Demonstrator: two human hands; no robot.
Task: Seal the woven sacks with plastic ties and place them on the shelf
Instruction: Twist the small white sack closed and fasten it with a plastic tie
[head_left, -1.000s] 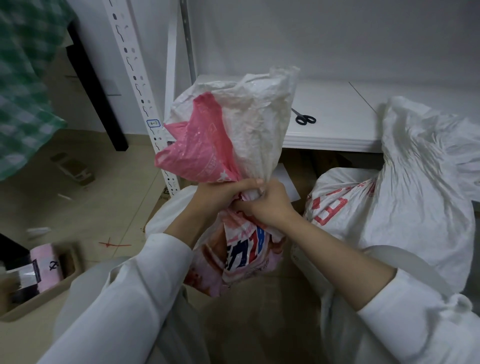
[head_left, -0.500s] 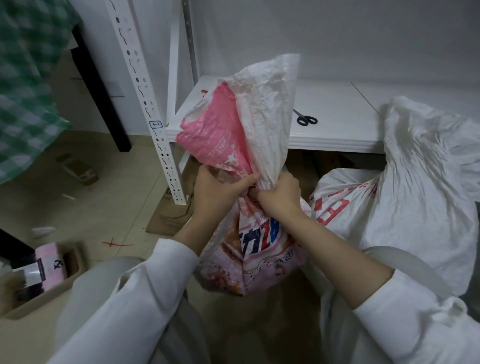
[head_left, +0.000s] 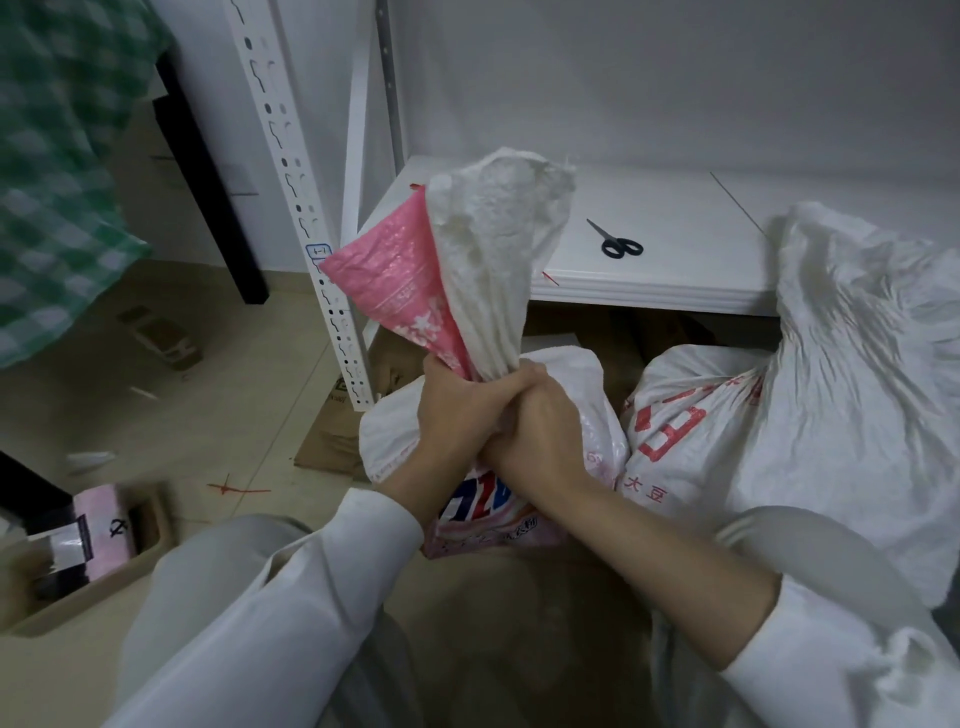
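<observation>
The person is clamping the gathered neck of a pink-and-white sack (head_left: 498, 249) with both hands. The left grip (head_left: 457, 410) is wrapping tight around the neck from the left. The right grip (head_left: 540, 431) is closing on the same neck from the right, its fingers pressing against the left hand. Above the hands the sack's mouth is flaring upward, pink on the left and white on the right. Its printed body is hanging below them, in front of the shelf (head_left: 701, 291) and not on it. Scissors (head_left: 615, 241) are lying on the shelf board behind the sack. Just right of the held sack, a red-printed sack (head_left: 691, 415) is sitting on the floor, with a white sack (head_left: 857, 364) leaning over it.
</observation>
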